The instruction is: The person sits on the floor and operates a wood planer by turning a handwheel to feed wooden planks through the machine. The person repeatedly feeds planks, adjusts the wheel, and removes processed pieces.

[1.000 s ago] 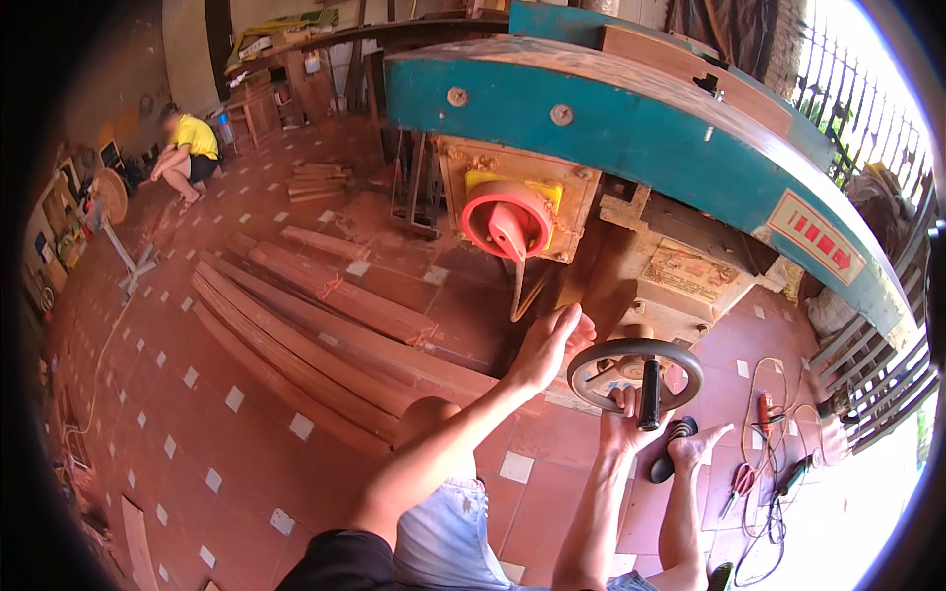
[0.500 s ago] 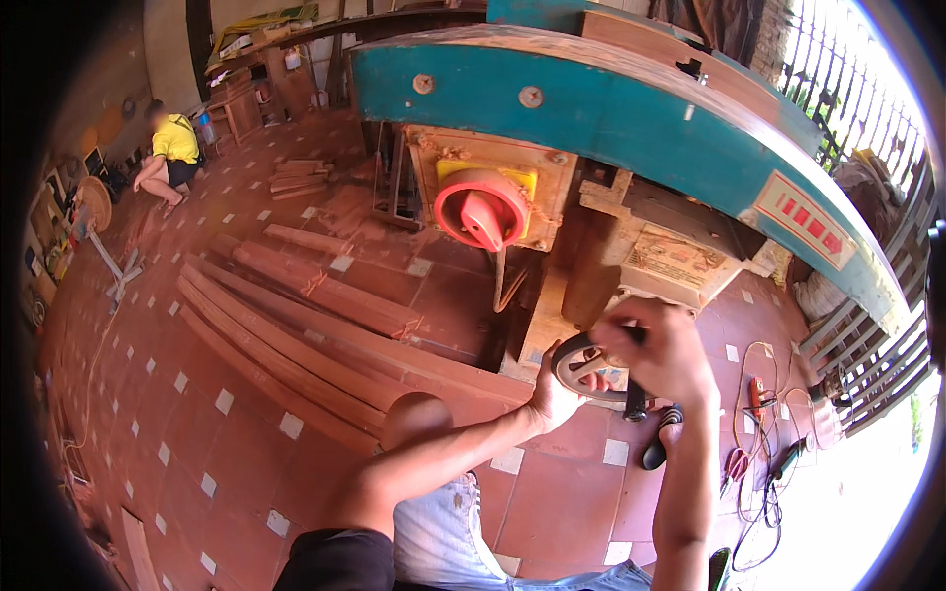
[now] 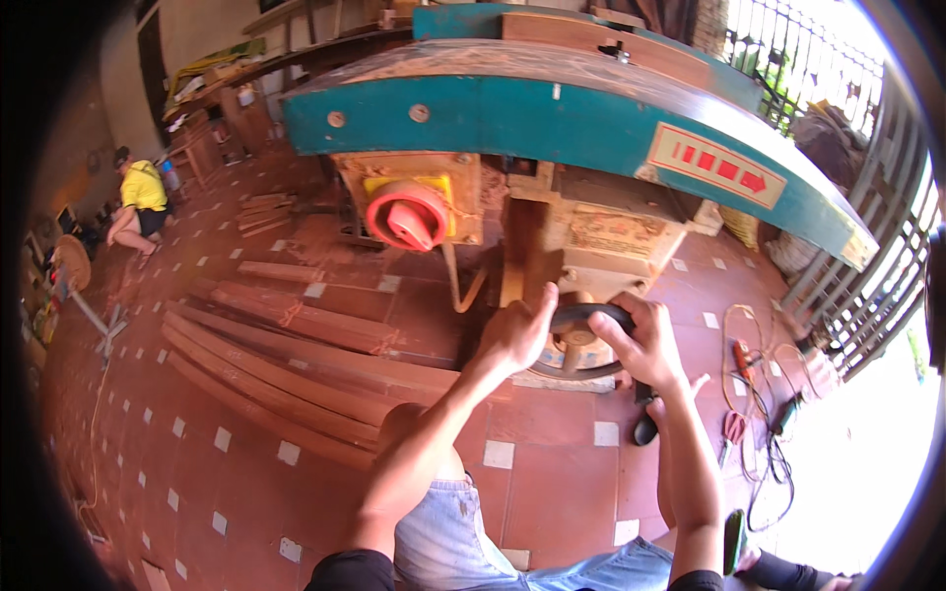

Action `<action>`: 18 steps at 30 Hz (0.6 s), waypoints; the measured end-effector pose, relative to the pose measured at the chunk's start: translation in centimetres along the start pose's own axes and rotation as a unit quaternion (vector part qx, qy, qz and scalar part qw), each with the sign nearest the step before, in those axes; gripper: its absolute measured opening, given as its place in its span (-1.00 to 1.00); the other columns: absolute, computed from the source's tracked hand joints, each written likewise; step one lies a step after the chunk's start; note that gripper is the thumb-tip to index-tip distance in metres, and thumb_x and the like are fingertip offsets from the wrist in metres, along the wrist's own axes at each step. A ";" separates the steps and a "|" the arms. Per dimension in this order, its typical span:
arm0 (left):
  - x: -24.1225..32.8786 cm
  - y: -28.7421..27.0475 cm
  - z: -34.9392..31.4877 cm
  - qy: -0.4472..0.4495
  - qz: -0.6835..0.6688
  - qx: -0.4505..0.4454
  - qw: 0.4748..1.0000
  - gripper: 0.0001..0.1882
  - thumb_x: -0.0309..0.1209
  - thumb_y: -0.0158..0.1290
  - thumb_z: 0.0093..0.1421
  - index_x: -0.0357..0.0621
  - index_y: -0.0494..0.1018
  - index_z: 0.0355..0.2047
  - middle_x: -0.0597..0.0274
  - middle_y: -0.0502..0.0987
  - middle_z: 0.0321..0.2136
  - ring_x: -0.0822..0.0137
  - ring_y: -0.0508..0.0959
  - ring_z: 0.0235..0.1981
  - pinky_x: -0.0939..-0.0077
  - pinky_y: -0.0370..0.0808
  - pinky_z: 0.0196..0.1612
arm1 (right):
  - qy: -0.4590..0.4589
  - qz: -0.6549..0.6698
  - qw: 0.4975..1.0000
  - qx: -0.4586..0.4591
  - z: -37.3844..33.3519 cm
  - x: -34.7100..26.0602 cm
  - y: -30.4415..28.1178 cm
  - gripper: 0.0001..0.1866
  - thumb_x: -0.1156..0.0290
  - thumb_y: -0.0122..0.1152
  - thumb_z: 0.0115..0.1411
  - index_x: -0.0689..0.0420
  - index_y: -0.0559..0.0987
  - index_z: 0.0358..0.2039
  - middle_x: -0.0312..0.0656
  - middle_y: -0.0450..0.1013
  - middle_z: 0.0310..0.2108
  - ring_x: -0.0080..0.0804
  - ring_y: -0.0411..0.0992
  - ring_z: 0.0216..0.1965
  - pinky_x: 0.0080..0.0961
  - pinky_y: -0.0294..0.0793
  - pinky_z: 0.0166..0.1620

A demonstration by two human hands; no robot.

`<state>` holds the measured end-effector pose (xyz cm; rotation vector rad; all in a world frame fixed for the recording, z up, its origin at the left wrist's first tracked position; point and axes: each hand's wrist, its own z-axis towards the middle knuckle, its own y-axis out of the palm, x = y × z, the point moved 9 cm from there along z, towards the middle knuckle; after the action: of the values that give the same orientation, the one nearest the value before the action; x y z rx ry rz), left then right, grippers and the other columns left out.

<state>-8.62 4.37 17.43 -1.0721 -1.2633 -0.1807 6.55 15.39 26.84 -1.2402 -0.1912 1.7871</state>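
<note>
A dark-rimmed handwheel (image 3: 579,372) with a dusty central hub is mounted low on the front of a teal-topped woodworking machine (image 3: 581,126). My left hand (image 3: 515,333) is at the wheel's left side, thumb pointing up; its other fingers are mostly hidden, but it appears closed round the rim. On the upper right, my right hand (image 3: 645,340) grips the rim, with the thumb on the near side. Above and to the left, a red rotary switch (image 3: 407,217) sits on a yellow plate, touched by neither hand.
Long reddish boards (image 3: 276,379) lie on the tiled floor at left. Cables (image 3: 774,463) and an orange-handled tool (image 3: 742,360) lie at right, near a metal gate (image 3: 857,286). Someone in a yellow shirt (image 3: 144,185) crouches at far left. A dark sandal (image 3: 645,429) shows below the wheel.
My right hand has moved from above the wheel's crank side onto its upper right rim. The left hand has shifted up its left side. The wheel has turned, and the view has swung right.
</note>
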 end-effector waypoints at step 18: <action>-1.1 0.5 0.9 0.065 -0.109 0.010 0.992 0.00 0.39 -0.40 0.36 -0.46 0.56 -0.40 -0.39 0.58 -0.45 -0.25 0.62 -0.23 0.00 0.45 -0.12 | -0.015 -0.074 0.997 -0.001 0.6 -1.7 0.5 -0.42 -0.06 0.20 0.35 0.32 0.57 -0.45 -0.09 0.48 -0.64 -0.45 0.42 -0.57 -0.39 0.43 -0.42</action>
<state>-9.32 4.85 16.14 -0.8890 -1.2607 -0.3977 5.91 14.10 27.96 -1.1705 -0.2943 1.6780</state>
